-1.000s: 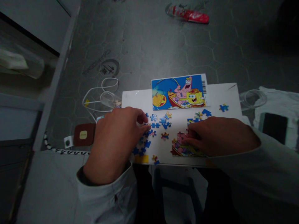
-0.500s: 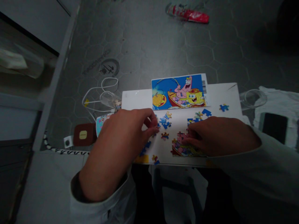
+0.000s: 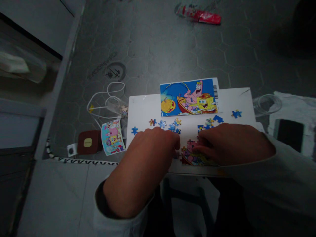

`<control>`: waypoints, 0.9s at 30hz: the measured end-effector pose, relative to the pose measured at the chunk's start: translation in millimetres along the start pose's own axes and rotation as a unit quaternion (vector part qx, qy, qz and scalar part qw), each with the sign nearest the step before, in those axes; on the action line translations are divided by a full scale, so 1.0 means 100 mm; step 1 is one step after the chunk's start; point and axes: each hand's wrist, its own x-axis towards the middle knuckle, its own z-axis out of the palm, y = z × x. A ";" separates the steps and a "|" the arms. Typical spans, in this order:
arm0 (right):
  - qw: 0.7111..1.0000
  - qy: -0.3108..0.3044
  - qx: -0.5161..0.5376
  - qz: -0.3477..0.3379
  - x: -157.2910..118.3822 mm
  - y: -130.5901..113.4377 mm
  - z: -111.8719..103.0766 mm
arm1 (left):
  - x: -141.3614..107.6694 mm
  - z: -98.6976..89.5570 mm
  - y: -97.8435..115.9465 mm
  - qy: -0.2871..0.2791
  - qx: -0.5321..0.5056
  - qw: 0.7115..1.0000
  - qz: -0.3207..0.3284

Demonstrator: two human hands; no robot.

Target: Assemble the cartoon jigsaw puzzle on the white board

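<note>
A partly joined jigsaw (image 3: 190,154) lies near the front edge of the white box (image 3: 143,105). My right hand (image 3: 217,143) rests over its right part, fingers curled, and what they hold, if anything, is hidden. My left hand (image 3: 158,144) is just left of the jigsaw, its fingertips pinched low by the left edge; a piece there is too dim to make out. Loose blue pieces (image 3: 162,124) lie behind my left hand, with one piece (image 3: 134,130) at the left and another (image 3: 236,114) at the right. The picture card (image 3: 189,98) lies at the back.
Left of the box are a cartoon card (image 3: 113,137), a brown case (image 3: 89,142) and a white cable (image 3: 95,95). A clear cup (image 3: 270,104) and a dark phone (image 3: 289,133) on white cloth are at the right. A red packet (image 3: 208,17) lies on the floor.
My left hand has moved right and toward me, to the jigsaw's left edge, uncovering loose pieces and the cartoon card at the left. My right hand has stayed in place.
</note>
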 end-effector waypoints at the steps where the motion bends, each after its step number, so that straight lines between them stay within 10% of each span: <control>1: 1.000 0.003 -0.003 -0.002 0.01 0.02 0.02 | 0.00 0.01 -0.01 0.003 0.000 1.000 -0.004; 27: 1.000 0.014 -0.001 -0.023 0.04 0.06 0.06 | -0.01 0.04 -0.05 0.036 0.024 0.999 -0.007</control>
